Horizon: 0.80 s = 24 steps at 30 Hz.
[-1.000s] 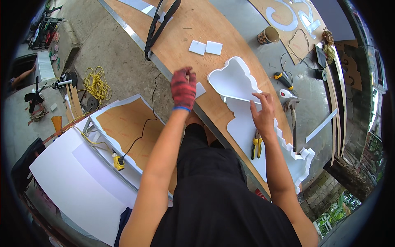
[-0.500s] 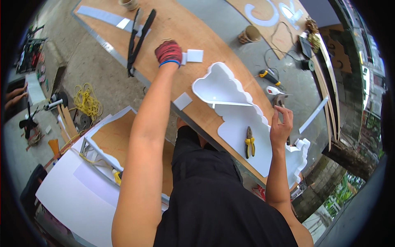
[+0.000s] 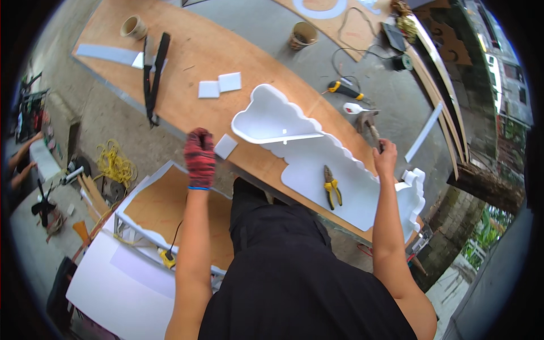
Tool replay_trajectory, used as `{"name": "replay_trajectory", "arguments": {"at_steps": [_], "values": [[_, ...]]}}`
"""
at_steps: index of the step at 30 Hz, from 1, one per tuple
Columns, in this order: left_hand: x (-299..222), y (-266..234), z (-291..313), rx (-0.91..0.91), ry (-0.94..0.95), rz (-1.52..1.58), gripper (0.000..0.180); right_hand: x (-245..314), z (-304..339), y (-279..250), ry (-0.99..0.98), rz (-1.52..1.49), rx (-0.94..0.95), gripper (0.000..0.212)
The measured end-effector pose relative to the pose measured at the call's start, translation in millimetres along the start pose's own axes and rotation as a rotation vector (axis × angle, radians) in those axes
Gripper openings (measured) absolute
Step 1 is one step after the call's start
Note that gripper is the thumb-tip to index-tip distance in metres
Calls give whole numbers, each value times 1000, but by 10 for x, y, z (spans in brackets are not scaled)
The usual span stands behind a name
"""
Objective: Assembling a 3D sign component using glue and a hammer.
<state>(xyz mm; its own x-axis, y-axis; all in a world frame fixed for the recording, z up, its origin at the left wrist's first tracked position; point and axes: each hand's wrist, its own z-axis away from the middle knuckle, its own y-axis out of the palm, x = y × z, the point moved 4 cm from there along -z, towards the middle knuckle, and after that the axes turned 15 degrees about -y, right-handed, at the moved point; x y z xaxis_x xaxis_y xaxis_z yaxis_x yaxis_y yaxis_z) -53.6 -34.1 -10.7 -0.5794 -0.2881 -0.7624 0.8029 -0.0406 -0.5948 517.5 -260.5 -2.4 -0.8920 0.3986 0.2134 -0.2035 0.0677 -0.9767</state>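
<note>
My right hand is closed around the handle of a hammer, whose head points away from me over the grey tabletop. My left hand, in a red and black knit glove, hovers by the near edge of the wooden board, fingers curled together; whatever they hold, if anything, is hidden. Beside it lies a white square piece. A white, scallop-edged tray-like form stretches across the board, with a thin white strip set across it. Pliers with yellow handles rest on its flat face.
Two white squares lie farther off on the board. Near them are a black long-handled tool and a paper cup. Another cup, a soldering iron and a small white bottle stand or lie beyond the white form.
My left hand has drawn back toward me from the two white squares. My right hand has gone from loosely bent fingers near the hammer to a grip on its handle. The view has shifted.
</note>
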Motion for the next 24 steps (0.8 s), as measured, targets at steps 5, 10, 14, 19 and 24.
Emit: {"name": "replay_trajectory", "arguments": {"at_steps": [5, 10, 14, 19, 24], "values": [[101, 324, 761, 35, -143, 185, 19, -231, -119, 237, 108, -154, 92, 42], [84, 631, 888, 16, 62, 103, 13, -234, -168, 153, 70, -34, 201, 37], [142, 756, 870, -168, 114, 47, 13, -117, -75, -77, 83, -2, 154, 34], [102, 902, 863, -236, 202, 31, 17, -43, 244, -493, 130, -175, -17, 34], [125, 1018, 823, -238, 211, -135, 16, 972, 449, -858, 130, -578, -7, 28]]}}
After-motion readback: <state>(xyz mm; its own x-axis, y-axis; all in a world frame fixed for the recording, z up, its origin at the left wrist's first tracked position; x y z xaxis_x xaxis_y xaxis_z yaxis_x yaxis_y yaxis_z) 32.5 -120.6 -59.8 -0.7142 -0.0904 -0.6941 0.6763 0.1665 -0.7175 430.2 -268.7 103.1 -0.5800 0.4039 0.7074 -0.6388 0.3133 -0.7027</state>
